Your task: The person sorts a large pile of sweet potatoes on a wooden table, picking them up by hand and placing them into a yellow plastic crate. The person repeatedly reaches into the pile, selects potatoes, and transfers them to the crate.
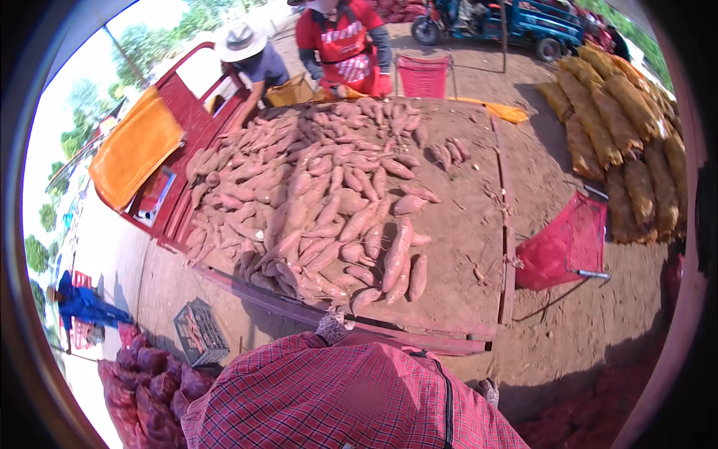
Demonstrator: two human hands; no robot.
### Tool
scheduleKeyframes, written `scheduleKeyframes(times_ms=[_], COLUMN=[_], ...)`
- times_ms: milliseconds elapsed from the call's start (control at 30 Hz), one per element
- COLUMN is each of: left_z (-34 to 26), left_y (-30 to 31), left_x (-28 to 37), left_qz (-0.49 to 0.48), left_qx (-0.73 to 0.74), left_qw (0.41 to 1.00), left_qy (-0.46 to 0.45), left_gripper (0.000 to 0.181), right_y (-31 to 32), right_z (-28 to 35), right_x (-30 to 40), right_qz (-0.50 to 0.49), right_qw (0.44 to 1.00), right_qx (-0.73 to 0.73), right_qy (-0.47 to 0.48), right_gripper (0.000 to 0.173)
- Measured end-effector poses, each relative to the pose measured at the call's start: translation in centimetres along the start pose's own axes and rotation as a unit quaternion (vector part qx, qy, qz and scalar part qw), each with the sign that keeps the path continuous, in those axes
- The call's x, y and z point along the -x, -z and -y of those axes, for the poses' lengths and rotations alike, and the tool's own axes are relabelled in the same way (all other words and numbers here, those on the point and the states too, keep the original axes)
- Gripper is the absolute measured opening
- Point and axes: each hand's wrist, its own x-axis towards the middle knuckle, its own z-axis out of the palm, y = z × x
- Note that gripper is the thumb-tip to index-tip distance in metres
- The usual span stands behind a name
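A large pile of sweet potatoes point(336, 202) covers much of the soil-dusted cart bed point(454, 252) before me. My left hand point(334, 326), in a patterned glove, is at the bed's near edge, just below the closest roots. Its fingers are partly hidden, so its grip is unclear. Lower down, beside my checked clothing, is my right hand point(489, 391), also gloved and mostly hidden. A few long sweet potatoes point(399, 255) lie at the pile's near right side. A small group point(450, 151) sits apart farther back.
Two people point(348, 50) work at the far side. Low metal rails point(507, 269) edge the bed. A pink bag on a frame point(566, 247) stands right, near stacked yellow sacks point(611, 118). A plastic crate point(201, 332) and red mesh sacks point(146, 387) are at lower left.
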Motion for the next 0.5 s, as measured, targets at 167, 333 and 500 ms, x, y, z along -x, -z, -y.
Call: scheduleKeyframes(times_ms=[167, 333, 500], left_z=[5.5, 14.4, 22.0], left_y=[-1.8, -3.4, -2.8], left_x=[3.5, 7.1, 5.9], left_qz=[0.046, 0.006, -0.084], left_qx=[0.068, 0.148, 0.233], left_qw=[0.993, 0.968, 0.936], left_qy=[0.083, 0.202, 0.251], left_gripper=[0.069, 0.069, 0.07], right_y=[-4.4, -10.8, -15.7], right_z=[8.0, 10.6, 8.5], right_x=[-5.3, -5.1, -2.0], right_qz=[0.039, 0.071, 0.069], right_qw=[0.989, 0.973, 0.967], right_qx=[0.135, 0.2, 0.235], right_qy=[0.054, 0.087, 0.075], right_gripper=[0.051, 0.052, 0.052])
